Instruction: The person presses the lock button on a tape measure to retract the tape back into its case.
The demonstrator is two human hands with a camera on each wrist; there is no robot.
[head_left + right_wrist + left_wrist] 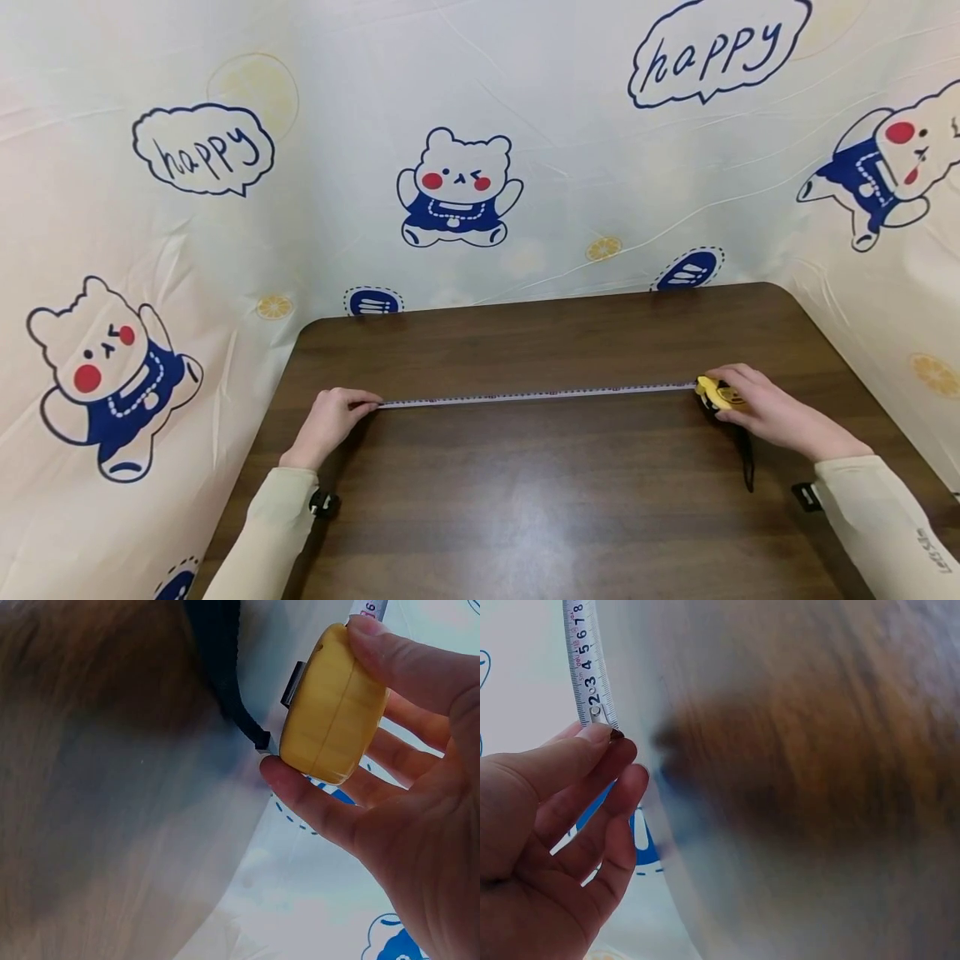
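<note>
A yellow and black tape measure [717,394] is held in my right hand [765,410] at the right of the table. Its white blade [540,395] is drawn out in a nearly straight line across to the left. My left hand [332,421] pinches the blade's end between thumb and forefinger. In the left wrist view the metal end hook [598,714] and the low numbers show beside the thumb. The right wrist view has the yellow case [334,709] between thumb and fingers, and a black strap [225,667] hangs from it.
Beneath the hands is a brown wooden table [480,475] with rounded far corners. A pale cloth [570,183] printed with cartoon bears and lettering surrounds its back and sides. Each sleeve has a small black device at the wrist.
</note>
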